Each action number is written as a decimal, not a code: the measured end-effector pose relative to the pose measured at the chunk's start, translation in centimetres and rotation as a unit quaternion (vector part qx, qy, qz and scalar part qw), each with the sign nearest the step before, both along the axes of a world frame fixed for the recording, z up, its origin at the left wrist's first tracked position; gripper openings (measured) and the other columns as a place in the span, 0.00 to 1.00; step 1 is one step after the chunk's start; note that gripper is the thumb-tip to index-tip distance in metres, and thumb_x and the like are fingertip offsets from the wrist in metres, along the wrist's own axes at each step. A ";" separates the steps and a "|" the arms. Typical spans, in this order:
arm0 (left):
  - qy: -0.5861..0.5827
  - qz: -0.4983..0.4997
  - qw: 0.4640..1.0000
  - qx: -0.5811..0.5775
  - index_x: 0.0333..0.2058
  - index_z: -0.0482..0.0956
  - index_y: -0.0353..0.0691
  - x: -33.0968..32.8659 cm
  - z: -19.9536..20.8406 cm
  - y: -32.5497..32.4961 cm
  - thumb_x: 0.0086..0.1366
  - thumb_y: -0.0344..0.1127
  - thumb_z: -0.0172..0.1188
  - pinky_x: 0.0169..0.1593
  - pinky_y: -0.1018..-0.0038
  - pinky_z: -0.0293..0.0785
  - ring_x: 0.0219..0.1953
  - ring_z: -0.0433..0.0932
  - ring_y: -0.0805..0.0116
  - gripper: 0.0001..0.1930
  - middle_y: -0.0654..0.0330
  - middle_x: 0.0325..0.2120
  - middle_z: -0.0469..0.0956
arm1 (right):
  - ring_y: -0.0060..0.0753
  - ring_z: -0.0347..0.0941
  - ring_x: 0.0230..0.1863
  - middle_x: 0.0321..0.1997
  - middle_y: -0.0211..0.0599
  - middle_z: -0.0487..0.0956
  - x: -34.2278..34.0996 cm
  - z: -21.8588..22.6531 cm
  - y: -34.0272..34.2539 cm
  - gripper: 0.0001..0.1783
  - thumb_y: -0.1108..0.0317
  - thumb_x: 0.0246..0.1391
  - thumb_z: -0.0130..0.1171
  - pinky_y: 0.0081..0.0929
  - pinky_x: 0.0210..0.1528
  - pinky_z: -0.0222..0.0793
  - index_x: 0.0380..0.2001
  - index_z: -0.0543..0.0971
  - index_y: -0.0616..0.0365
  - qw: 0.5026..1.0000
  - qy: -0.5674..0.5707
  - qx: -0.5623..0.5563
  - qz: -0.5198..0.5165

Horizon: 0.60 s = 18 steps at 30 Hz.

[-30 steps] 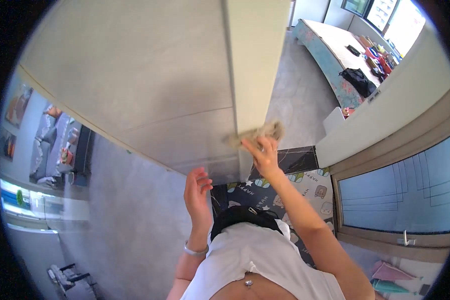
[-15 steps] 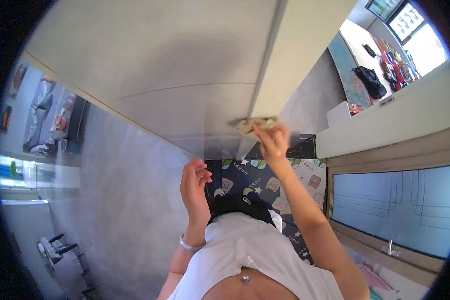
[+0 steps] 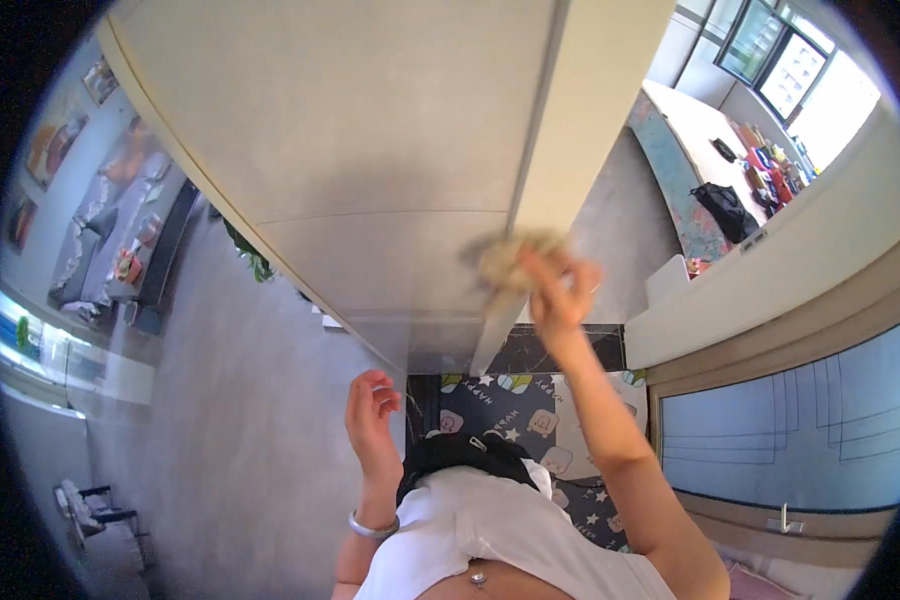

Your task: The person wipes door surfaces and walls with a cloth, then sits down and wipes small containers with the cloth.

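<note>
My right hand (image 3: 562,300) is raised and gripping a crumpled beige cloth (image 3: 515,262), both blurred by motion. The cloth lies against the pale wall panel (image 3: 370,120), where it meets the cream door frame (image 3: 592,110). To the left, my left hand (image 3: 372,425) hangs in the air in front of my body. Its fingers are loosely bent and somewhat apart, with nothing in them, and it touches nothing. A silver bangle (image 3: 374,526) circles that wrist.
A patterned mat (image 3: 500,408) covers the floor at my feet. On the right stands a door with a blue glass pane (image 3: 790,410). Past the doorway is a bed (image 3: 670,175) with a black bag (image 3: 725,212). A grey sofa (image 3: 120,235) is far left.
The view has tilted, showing more of the bedroom and a plant beyond the panel edge. My right hand has shifted the cloth slightly up the panel's edge. My left hand remains raised, apart from everything.
</note>
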<state>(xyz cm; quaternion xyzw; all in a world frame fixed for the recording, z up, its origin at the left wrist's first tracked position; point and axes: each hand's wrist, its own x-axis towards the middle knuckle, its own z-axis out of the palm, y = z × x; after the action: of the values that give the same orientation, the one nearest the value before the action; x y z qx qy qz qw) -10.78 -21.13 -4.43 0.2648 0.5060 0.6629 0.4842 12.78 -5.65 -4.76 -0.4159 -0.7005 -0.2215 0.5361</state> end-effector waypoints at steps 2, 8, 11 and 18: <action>0.000 -0.028 0.999 0.025 0.41 0.74 0.40 1.2 1.1 0.3 0.72 0.47 0.46 0.41 0.76 0.65 0.35 0.70 0.74 0.16 0.64 0.35 0.73 | 0.33 0.61 0.40 0.37 0.35 0.70 0.6 10.1 1.9 0.33 0.81 0.28 0.53 0.26 0.39 0.58 0.42 0.86 0.43 0.989 0.053 0.137 -0.033; -0.012 -0.086 0.995 0.042 0.41 0.74 0.40 2.2 1.5 0.4 0.72 0.44 0.45 0.39 0.76 0.66 0.32 0.71 0.73 0.15 0.64 0.33 0.73 | 0.46 0.65 0.52 0.51 0.46 0.69 2.0 30.6 5.9 0.26 0.83 0.43 0.52 0.37 0.58 0.60 0.48 0.79 0.55 0.953 0.033 0.300 0.007; -0.023 -0.081 0.996 0.039 0.40 0.74 0.40 2.0 1.5 0.9 0.72 0.44 0.46 0.39 0.76 0.67 0.31 0.72 0.73 0.14 0.64 0.33 0.74 | 0.48 0.69 0.52 0.48 0.45 0.76 1.8 23.8 5.6 0.29 0.84 0.36 0.54 0.38 0.56 0.63 0.47 0.80 0.54 0.970 -0.019 0.236 -0.047; -0.024 -0.057 0.997 0.040 0.40 0.75 0.37 1.3 1.8 1.4 0.73 0.42 0.43 0.37 0.78 0.68 0.31 0.73 0.74 0.16 0.61 0.33 0.76 | 0.40 0.69 0.47 0.47 0.39 0.74 0.5 24.2 4.3 0.25 0.80 0.39 0.60 0.32 0.52 0.62 0.45 0.82 0.51 0.968 -0.061 0.239 -0.041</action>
<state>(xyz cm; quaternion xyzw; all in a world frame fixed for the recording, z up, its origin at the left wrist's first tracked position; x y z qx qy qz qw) -9.51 -19.75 -2.64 0.2963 0.4516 0.6597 0.5225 13.31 -1.30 19.43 -0.2895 -0.6409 -0.4291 0.5669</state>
